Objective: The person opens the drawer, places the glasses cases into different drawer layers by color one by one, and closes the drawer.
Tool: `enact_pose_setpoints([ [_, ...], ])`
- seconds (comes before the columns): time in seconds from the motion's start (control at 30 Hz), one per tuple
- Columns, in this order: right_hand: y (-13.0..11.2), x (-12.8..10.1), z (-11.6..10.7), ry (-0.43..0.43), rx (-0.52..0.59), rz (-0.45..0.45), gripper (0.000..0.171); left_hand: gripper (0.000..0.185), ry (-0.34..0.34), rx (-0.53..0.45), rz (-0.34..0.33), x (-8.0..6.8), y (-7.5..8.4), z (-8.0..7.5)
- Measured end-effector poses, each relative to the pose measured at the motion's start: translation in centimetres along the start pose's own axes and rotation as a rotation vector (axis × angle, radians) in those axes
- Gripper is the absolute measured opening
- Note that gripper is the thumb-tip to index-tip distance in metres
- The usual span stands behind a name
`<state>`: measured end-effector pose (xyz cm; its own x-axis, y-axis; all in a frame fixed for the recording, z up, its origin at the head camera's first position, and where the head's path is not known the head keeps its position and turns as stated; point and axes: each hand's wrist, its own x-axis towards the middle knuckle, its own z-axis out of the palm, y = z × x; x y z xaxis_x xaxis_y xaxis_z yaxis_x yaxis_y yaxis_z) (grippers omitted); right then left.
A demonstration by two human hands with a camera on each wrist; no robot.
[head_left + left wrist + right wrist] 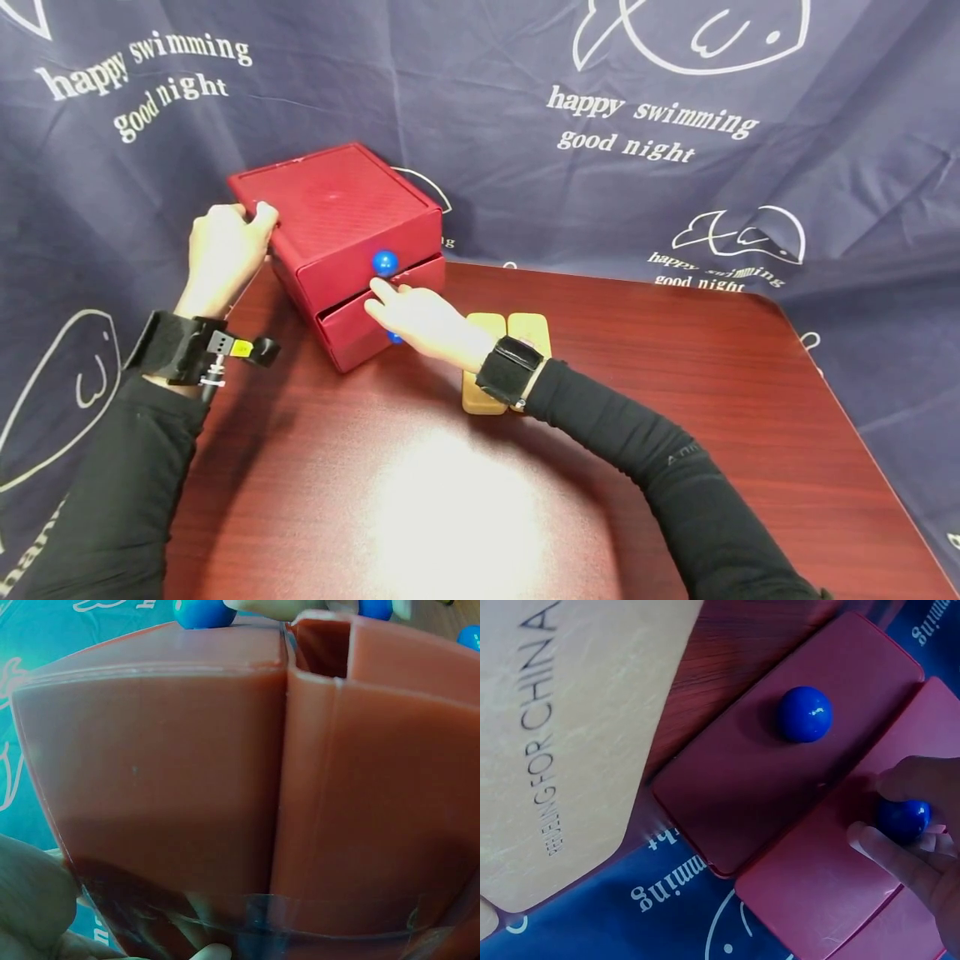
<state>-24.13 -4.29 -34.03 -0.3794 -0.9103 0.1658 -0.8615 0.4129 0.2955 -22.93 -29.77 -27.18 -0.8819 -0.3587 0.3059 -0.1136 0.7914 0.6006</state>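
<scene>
A dark red wood-grain table [675,400] carries two tan wooden blocks [517,329] lying side by side, touching, just behind the point of grip and partly hidden by a black sleeve. The right wrist view shows one block [570,750] printed with dark lettering. Beyond the grip hangs a navy backdrop cloth [675,167] bearing white fish outlines and "happy swimming good night" text.

Lower drawer knob [394,337] mostly hidden behind the right hand [423,321]
</scene>
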Motion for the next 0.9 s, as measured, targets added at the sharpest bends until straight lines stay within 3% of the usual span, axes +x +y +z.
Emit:
enact_pose_setpoints([
  [0.2,-0.1,0.3,1.0,0.111,-0.084,-0.039,0.029,0.049,-0.001,0.001,-0.001,-0.1,0.0,-0.1],
  [0.57,0.4,0.8,2.5,0.217,-0.182,-0.131,0.021,0.050,-0.007,0.005,0.016,0.0,-0.1,0.1],
  [0.9,0.6,1.3,2.4,0.271,-0.213,-0.180,0.021,0.049,-0.007,0.001,-0.004,0.0,-0.1,-0.1],
])
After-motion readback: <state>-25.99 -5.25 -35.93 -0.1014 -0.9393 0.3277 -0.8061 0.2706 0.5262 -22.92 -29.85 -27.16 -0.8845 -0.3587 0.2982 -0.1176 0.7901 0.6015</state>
